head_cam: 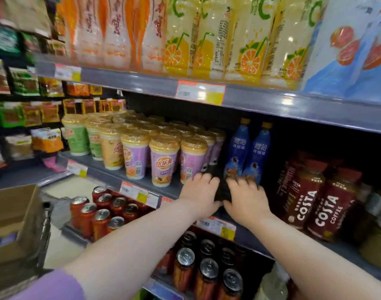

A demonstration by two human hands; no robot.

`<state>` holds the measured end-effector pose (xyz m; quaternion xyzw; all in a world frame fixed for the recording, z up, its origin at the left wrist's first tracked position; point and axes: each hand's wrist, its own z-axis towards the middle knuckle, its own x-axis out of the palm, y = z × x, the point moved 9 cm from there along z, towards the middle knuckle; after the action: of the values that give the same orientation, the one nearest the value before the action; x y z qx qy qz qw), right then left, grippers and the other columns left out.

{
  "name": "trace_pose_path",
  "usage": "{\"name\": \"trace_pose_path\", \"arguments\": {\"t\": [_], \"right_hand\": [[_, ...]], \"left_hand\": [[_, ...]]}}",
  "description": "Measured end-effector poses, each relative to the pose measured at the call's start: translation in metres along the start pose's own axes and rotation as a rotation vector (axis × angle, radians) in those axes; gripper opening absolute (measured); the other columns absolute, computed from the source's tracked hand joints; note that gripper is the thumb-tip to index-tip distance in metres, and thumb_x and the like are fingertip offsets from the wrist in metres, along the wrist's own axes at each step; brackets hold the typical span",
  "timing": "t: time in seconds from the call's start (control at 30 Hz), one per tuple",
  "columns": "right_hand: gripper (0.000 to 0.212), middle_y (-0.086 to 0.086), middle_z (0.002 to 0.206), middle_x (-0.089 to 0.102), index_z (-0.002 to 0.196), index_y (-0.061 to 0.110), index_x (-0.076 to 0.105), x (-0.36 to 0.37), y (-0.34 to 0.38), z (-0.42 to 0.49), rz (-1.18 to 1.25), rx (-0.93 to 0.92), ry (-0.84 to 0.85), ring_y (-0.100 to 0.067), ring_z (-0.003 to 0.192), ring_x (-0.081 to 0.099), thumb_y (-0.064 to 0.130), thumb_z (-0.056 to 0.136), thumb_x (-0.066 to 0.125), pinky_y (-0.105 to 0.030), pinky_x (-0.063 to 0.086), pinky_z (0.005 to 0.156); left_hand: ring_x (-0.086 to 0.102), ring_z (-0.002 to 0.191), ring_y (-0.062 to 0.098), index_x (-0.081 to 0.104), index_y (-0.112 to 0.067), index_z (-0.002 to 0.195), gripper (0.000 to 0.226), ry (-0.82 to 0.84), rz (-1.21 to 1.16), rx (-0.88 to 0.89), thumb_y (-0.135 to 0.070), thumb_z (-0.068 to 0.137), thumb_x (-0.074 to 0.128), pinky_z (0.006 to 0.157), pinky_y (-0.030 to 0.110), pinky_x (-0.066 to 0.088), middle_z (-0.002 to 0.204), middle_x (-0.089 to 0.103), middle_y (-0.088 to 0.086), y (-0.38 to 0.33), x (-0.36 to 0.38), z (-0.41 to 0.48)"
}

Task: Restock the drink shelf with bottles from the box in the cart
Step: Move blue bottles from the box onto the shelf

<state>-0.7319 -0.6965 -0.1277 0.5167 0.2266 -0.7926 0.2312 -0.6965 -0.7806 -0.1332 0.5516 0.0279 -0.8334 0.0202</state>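
Both hands hold a dark thing on the middle shelf point(107, 171).
At the centre of the frame, the left hand point(199, 191) and the right hand point(247, 200) curl their fingers over a dark object point(222, 189) between them; what it is I cannot tell. Two blue bottles point(248, 150) stand just behind it, cups point(163, 161) at left, Costa bottles point(315, 200) at right. The box point(14, 213) is at lower left.

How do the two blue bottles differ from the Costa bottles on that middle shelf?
The blue bottles are tall and slim with yellow caps; the Costa bottles are shorter, wider, dark brown with red caps. The blue bottles stand set back behind the left hand and right hand; the Costa bottles sit nearer the shelf edge. Both kinds stand upright on one shelf.
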Motion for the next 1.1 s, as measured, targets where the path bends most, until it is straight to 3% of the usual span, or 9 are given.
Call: {"name": "trace_pose_path", "arguments": {"t": [0.23, 0.4, 0.5, 0.73, 1.1], "right_hand": [[0.056, 0.002, 0.140, 0.040, 0.137, 0.025, 0.034, -0.005, 0.117, -0.025, 0.059, -0.135, 0.032, -0.023, 0.129, 0.035, 0.045, 0.087, 0.048, -0.040, 0.033, 0.102], [0.056, 0.002, 0.138, 0.043, 0.136, 0.026, 0.036, -0.006, 0.262, -0.059, 0.110, -0.285, 0.068, -0.024, 0.129, 0.037, 0.047, 0.086, 0.049, -0.041, 0.033, 0.100], [0.055, 0.004, 0.138, 0.043, 0.135, 0.026, 0.037, -0.012, 0.367, -0.091, 0.142, -0.415, 0.069, -0.022, 0.129, 0.037, 0.048, 0.086, 0.048, -0.039, 0.034, 0.099], [0.053, -0.002, 0.138, 0.043, 0.135, 0.024, 0.036, -0.006, 0.539, -0.160, 0.245, -0.630, 0.206, -0.027, 0.130, 0.035, 0.043, 0.088, 0.049, -0.043, 0.033, 0.101], [0.053, 0.001, 0.136, 0.045, 0.134, 0.025, 0.037, 0.022, 0.687, -0.183, 0.257, -0.816, 0.309, -0.025, 0.128, 0.038, 0.043, 0.087, 0.051, -0.042, 0.033, 0.102]], "left_hand": [[0.038, 0.122, 0.031, 0.037, -0.013, 0.134, 0.062, 0.000, 0.040, -0.102, -0.045, 0.085, 0.054, 0.099, 0.043, 0.035, 0.132, 0.042, 0.009, 0.078, -0.022, -0.099], [0.037, 0.125, 0.031, 0.038, -0.015, 0.132, 0.063, 0.122, 0.091, -0.311, -0.048, 0.082, 0.055, 0.103, 0.045, 0.032, 0.134, 0.041, 0.008, 0.184, -0.036, -0.225], [0.041, 0.121, 0.032, 0.040, -0.015, 0.129, 0.059, 0.156, 0.136, -0.451, -0.048, 0.082, 0.054, 0.098, 0.043, 0.034, 0.129, 0.044, 0.009, 0.249, -0.052, -0.320], [0.039, 0.123, 0.030, 0.039, -0.017, 0.130, 0.060, 0.241, 0.169, -0.739, -0.052, 0.083, 0.053, 0.099, 0.043, 0.034, 0.129, 0.044, 0.007, 0.340, -0.078, -0.497], [0.038, 0.124, 0.027, 0.038, -0.020, 0.129, 0.060, 0.269, 0.144, -1.039, -0.056, 0.083, 0.052, 0.101, 0.040, 0.036, 0.131, 0.043, 0.004, 0.427, -0.083, -0.635]]}}
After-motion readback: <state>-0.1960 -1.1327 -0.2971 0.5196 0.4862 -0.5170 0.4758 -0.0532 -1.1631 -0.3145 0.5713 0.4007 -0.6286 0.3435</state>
